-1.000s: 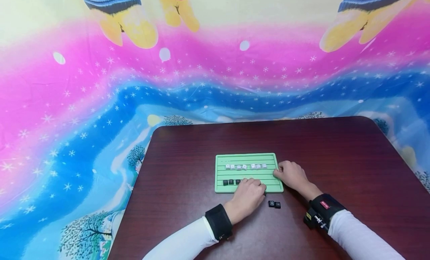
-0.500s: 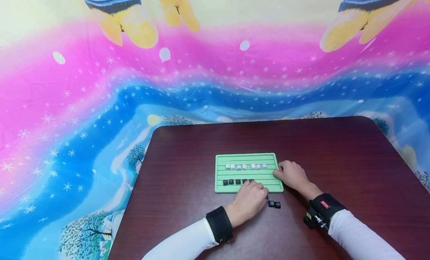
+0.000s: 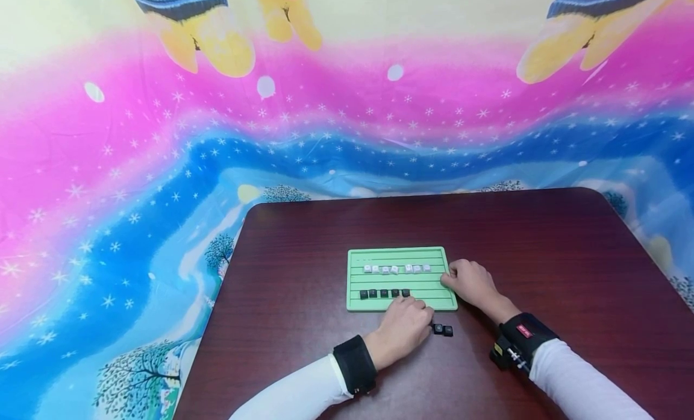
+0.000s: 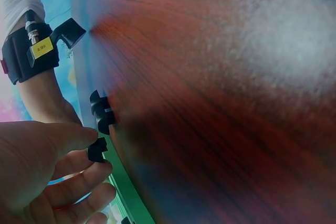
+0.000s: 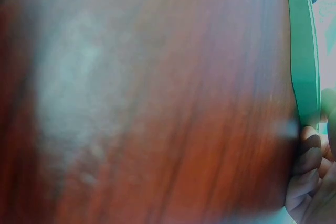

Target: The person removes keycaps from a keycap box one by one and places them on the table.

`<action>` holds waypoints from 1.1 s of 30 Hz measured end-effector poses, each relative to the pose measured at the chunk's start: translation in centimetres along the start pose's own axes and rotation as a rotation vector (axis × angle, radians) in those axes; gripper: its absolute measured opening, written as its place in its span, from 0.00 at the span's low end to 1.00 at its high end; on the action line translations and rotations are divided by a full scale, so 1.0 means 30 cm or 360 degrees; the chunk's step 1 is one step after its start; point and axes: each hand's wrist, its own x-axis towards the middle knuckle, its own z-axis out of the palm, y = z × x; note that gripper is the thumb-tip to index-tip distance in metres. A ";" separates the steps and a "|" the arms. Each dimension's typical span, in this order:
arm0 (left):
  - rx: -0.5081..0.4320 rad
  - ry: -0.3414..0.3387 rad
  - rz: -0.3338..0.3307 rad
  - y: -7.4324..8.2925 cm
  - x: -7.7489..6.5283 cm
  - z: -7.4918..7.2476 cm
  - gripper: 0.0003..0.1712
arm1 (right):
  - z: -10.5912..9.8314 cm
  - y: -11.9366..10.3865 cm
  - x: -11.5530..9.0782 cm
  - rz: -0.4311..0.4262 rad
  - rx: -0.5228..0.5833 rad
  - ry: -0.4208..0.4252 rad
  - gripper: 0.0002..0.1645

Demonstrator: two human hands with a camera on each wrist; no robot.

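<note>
My left hand (image 3: 402,328) hovers at the near edge of a green ridged tray (image 3: 450,301). Between its thumb and a finger it pinches a small black keycap (image 4: 96,150). Right beside those fingertips, two loose black keycaps (image 3: 443,330) lie on the table. Several black keycaps (image 3: 384,293) stand in a row along a lower groove of the tray, and a row of white keycaps (image 3: 385,270) sits in an upper groove. At the tray's right edge, my right hand (image 3: 473,282) grips the rim with thumb and curled fingers.
The dark reddish wooden table (image 3: 303,251) extends around the tray on all sides. Behind it hangs a colourful printed cloth (image 3: 347,106). Each wrist wears a black band, such as the right wristband (image 3: 527,332).
My left hand has shifted slightly right and towards me, uncovering more black keycaps in the lower row. Its fingertips are now by the loose pair. The right hand stays put.
</note>
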 end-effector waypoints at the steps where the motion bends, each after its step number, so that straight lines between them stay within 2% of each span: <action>1: 0.0002 -0.0008 0.0003 0.001 0.000 0.002 0.08 | 0.000 0.000 0.000 0.0003 -0.0003 -0.0001 0.24; 33: 0.0021 -0.0041 0.0017 0.010 -0.005 0.020 0.07 | -0.006 -0.003 -0.002 -0.0004 0.0009 -0.0015 0.24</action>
